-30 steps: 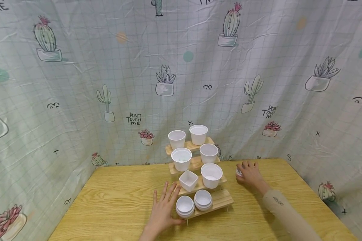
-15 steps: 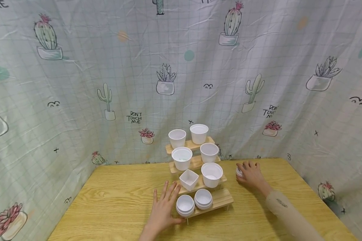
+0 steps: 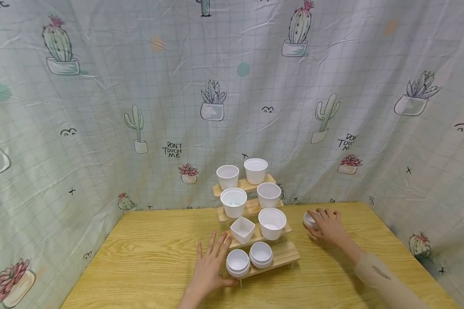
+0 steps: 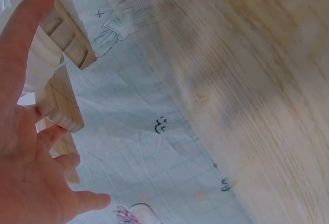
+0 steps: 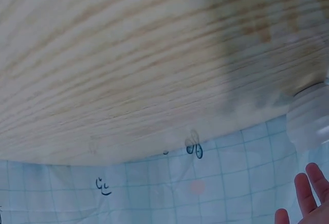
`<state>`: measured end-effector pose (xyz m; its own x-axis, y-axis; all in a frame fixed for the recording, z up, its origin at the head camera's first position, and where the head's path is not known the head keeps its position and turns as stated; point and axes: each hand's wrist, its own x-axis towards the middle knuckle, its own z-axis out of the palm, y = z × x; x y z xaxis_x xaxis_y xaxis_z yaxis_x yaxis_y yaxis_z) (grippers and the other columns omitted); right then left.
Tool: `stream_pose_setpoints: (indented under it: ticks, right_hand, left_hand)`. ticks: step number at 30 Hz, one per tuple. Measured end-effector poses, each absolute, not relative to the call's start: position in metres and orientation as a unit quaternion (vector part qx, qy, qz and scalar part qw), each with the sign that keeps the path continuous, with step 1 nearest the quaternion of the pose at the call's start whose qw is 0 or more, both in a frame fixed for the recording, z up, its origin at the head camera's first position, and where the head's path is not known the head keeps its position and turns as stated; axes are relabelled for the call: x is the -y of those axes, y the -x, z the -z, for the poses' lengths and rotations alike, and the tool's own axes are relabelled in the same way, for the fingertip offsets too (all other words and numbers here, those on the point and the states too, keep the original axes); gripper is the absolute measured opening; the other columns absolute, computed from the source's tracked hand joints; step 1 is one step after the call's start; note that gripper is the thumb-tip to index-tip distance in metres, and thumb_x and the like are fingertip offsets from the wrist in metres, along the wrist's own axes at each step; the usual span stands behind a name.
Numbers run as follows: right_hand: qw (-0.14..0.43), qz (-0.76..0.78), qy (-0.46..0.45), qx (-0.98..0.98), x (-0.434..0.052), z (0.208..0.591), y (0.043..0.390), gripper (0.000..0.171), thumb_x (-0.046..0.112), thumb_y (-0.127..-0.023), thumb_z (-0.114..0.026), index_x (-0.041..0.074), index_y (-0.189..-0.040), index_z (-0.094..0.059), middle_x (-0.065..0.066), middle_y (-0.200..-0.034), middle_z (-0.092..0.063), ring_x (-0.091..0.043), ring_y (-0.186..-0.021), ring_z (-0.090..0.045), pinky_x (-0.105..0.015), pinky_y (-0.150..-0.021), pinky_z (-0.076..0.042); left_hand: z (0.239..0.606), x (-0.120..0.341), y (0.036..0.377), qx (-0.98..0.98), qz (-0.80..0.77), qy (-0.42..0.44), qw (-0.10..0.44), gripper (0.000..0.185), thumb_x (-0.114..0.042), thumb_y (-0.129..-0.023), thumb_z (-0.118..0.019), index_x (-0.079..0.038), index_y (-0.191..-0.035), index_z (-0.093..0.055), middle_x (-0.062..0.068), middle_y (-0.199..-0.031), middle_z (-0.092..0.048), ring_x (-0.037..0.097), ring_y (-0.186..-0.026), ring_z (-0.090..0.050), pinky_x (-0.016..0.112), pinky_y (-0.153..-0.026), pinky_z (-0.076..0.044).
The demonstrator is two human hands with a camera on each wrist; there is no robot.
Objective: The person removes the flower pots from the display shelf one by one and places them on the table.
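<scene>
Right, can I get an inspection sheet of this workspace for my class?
Surface: wood-grained table.
Job's things: four-tier wooden stand with white pots, two showing per tier, one square-rimmed; separate pot on the table to the right.
Clutter: nothing seen.
Hands: left hand, fingers spread, at the stand's left end; right hand at the separate pot, grip unclear.
Cables: nothing seen.
Surroundings: cactus-print cloth behind and at both sides.
</scene>
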<state>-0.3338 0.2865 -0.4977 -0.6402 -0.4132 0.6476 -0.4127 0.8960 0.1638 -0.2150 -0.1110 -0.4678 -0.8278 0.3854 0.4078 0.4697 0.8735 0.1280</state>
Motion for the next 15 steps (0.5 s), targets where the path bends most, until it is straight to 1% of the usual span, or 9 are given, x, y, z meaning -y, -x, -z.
stream_pose_setpoints:
  ticks: [2,3,9,10,13,15]
  right_hand:
    - [0.371,0.0,-0.237,0.898,-0.288,0.499,0.331,0.057,0.035,-0.061,-0.074,0.012,-0.11,-0.057,-0.017,-0.096,-0.056,-0.035,-0.084,-0.048,-0.055,-0.068,-0.034]
    - [0.376,-0.003,-0.242,0.895,-0.288,0.499,0.33,0.055,0.037,-0.064,-0.072,0.012,-0.11,-0.057,-0.017,-0.096,-0.056,-0.035,-0.084,-0.048,-0.055,-0.068,-0.035]
    - [0.389,-0.014,-0.26,0.884,-0.286,0.497,0.319,0.055,0.045,-0.071,-0.061,0.012,-0.115,-0.055,-0.018,-0.1,-0.055,-0.037,-0.086,-0.049,-0.054,-0.068,-0.034]
    - [0.391,-0.015,-0.26,0.883,-0.284,0.495,0.316,0.056,0.043,-0.07,-0.063,0.012,-0.115,-0.055,-0.018,-0.101,-0.055,-0.037,-0.085,-0.049,-0.054,-0.068,-0.034]
    - [0.393,-0.01,-0.263,0.881,-0.278,0.489,0.307,0.053,0.045,-0.074,-0.059,0.013,-0.115,-0.055,-0.017,-0.103,-0.056,-0.036,-0.086,-0.05,-0.054,-0.068,-0.035]
    - [0.394,-0.008,-0.265,0.88,-0.273,0.486,0.301,0.051,0.049,-0.08,-0.052,0.013,-0.115,-0.055,-0.016,-0.104,-0.056,-0.036,-0.087,-0.05,-0.055,-0.068,-0.036]
  left_hand:
    - [0.468,0.111,0.215,0.951,0.111,0.223,0.185,0.115,-0.059,-0.044,-0.077,-0.018,-0.14,-0.029,0.003,-0.146,-0.028,0.034,-0.135,-0.019,0.068,-0.101,-0.016]
    - [0.468,0.111,0.215,0.951,0.112,0.222,0.183,0.115,-0.059,-0.045,-0.077,-0.018,-0.14,-0.029,0.002,-0.146,-0.028,0.034,-0.136,-0.019,0.068,-0.101,-0.015]
    - [0.466,0.111,0.215,0.954,0.117,0.219,0.168,0.116,-0.059,-0.045,-0.077,-0.019,-0.141,-0.026,0.002,-0.147,-0.026,0.032,-0.137,-0.015,0.067,-0.102,-0.013]
    - [0.466,0.11,0.215,0.954,0.118,0.219,0.167,0.116,-0.058,-0.045,-0.077,-0.019,-0.141,-0.026,0.003,-0.147,-0.026,0.032,-0.137,-0.015,0.067,-0.102,-0.013]
    - [0.466,0.11,0.215,0.954,0.119,0.219,0.166,0.116,-0.058,-0.045,-0.078,-0.018,-0.141,-0.026,0.003,-0.147,-0.027,0.032,-0.137,-0.016,0.067,-0.102,-0.012]
    - [0.466,0.111,0.214,0.954,0.118,0.219,0.169,0.116,-0.057,-0.045,-0.078,-0.018,-0.141,-0.026,0.003,-0.147,-0.027,0.033,-0.137,-0.017,0.068,-0.102,-0.013]
